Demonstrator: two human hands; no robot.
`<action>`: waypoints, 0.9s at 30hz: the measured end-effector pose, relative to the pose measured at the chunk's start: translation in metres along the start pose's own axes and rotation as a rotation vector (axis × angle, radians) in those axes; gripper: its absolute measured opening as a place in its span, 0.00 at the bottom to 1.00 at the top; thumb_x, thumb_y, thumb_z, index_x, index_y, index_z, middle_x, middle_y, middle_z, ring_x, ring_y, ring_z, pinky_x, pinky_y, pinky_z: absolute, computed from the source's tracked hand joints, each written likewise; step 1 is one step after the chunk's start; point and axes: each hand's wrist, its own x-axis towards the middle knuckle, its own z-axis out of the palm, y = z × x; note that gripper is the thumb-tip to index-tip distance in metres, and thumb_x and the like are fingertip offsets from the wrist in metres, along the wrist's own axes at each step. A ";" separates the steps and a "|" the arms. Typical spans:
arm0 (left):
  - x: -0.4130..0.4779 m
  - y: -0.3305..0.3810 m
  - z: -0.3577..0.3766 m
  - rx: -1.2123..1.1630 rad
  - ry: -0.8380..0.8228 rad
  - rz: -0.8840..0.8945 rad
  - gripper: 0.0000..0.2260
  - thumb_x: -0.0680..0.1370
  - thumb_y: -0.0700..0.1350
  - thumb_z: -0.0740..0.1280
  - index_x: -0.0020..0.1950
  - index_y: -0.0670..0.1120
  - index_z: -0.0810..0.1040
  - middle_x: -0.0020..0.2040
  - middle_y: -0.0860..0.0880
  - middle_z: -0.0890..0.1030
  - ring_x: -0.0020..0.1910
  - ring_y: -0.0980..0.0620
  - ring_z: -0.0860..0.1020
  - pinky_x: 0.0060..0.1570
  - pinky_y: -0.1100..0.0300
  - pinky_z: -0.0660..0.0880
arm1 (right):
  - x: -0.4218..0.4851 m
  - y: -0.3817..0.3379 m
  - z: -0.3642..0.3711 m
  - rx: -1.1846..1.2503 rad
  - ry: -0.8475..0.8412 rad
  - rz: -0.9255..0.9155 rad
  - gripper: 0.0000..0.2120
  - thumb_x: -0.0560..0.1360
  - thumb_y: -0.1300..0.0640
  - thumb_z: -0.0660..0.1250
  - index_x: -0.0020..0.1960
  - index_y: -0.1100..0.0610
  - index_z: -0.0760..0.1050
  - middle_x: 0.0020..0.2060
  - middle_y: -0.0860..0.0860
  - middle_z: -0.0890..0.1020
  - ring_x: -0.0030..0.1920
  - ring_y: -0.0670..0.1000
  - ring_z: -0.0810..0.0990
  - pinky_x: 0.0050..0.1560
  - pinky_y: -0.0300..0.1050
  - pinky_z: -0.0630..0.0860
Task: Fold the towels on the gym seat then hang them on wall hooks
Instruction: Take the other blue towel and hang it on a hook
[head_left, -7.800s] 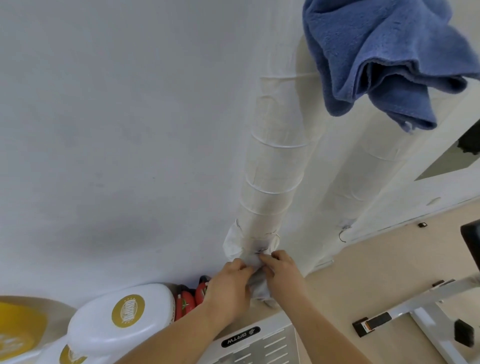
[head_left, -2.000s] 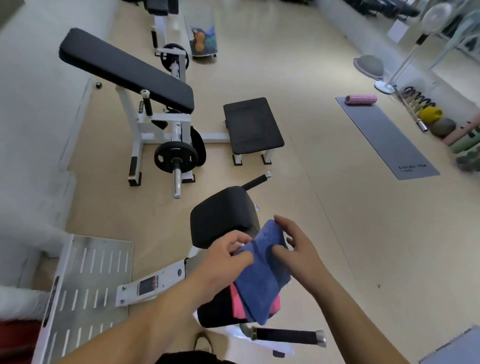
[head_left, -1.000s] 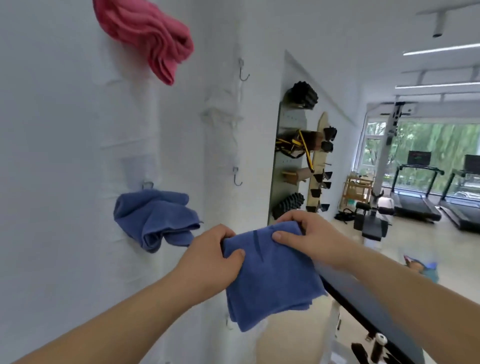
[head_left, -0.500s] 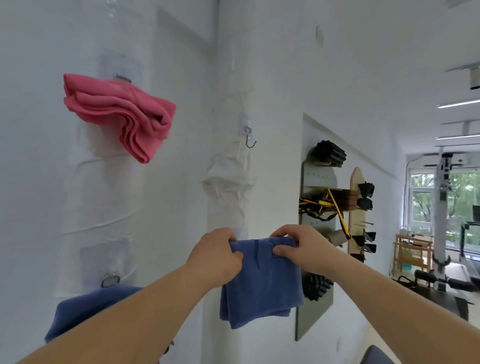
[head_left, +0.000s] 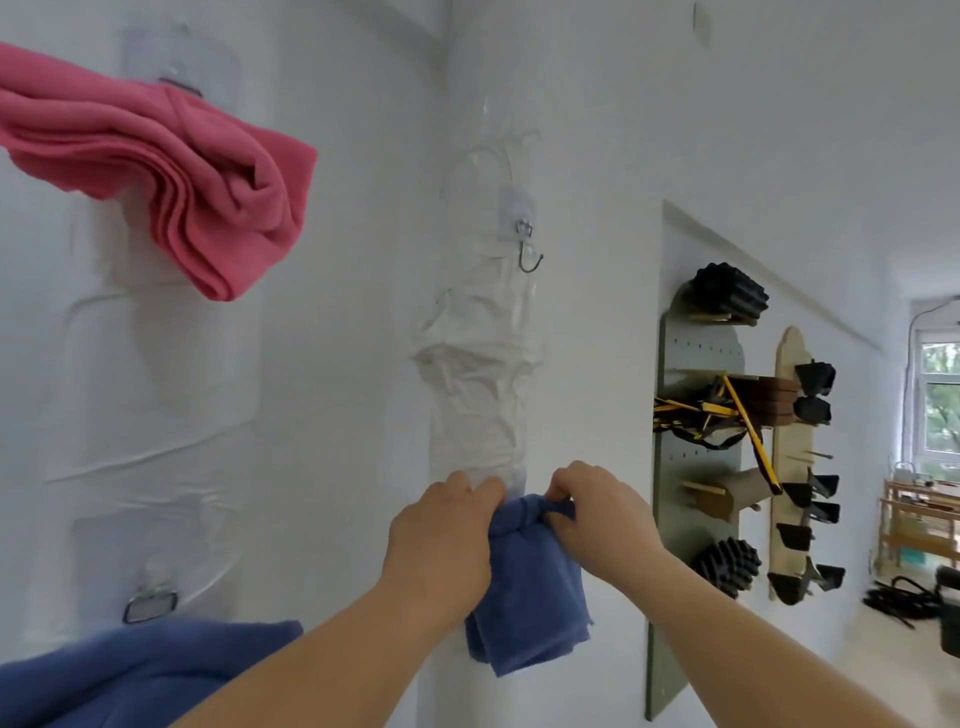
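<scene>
A folded blue towel (head_left: 530, 597) hangs against the white wrapped pillar (head_left: 478, 405), bunched at its top. My left hand (head_left: 441, 540) grips its upper left edge and my right hand (head_left: 597, 514) pinches its upper right edge, both pressed close to the pillar. Whatever the towel's top touches is hidden behind my fingers. A bare metal hook (head_left: 527, 249) sticks out of the pillar well above my hands. A folded pink towel (head_left: 171, 171) hangs on a hook at the upper left. Another blue towel (head_left: 130, 670) hangs at the lower left under a metal loop hook (head_left: 150, 608).
A grey pegboard (head_left: 696, 457) with black foam rollers and yellow-black bands is mounted on the wall at the right, beside a wooden rack (head_left: 795, 467) of black holders. A window and wooden shelving show at the far right.
My hands have come closer together and pressed the towel's top against the pillar, bunching it. The view has moved nearer to the wall.
</scene>
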 end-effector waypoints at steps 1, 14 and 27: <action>-0.001 0.001 0.002 0.060 -0.007 0.052 0.09 0.83 0.49 0.58 0.62 0.57 0.70 0.54 0.54 0.70 0.52 0.51 0.74 0.49 0.54 0.76 | -0.002 0.002 0.006 -0.024 0.011 -0.017 0.05 0.78 0.50 0.65 0.51 0.46 0.79 0.49 0.43 0.77 0.50 0.49 0.76 0.43 0.42 0.69; -0.025 0.021 0.020 0.240 -0.105 0.041 0.16 0.81 0.47 0.61 0.68 0.50 0.75 0.67 0.48 0.67 0.67 0.47 0.65 0.64 0.53 0.67 | -0.047 0.012 0.005 0.721 -0.379 0.289 0.14 0.80 0.51 0.66 0.46 0.60 0.84 0.37 0.52 0.85 0.40 0.50 0.81 0.39 0.40 0.79; -0.027 0.021 0.039 0.039 -0.005 -0.073 0.17 0.81 0.53 0.63 0.69 0.52 0.73 0.62 0.50 0.70 0.62 0.50 0.70 0.53 0.59 0.70 | -0.043 0.004 0.004 0.353 -0.356 0.063 0.19 0.74 0.48 0.73 0.62 0.46 0.74 0.53 0.43 0.82 0.53 0.45 0.81 0.58 0.42 0.80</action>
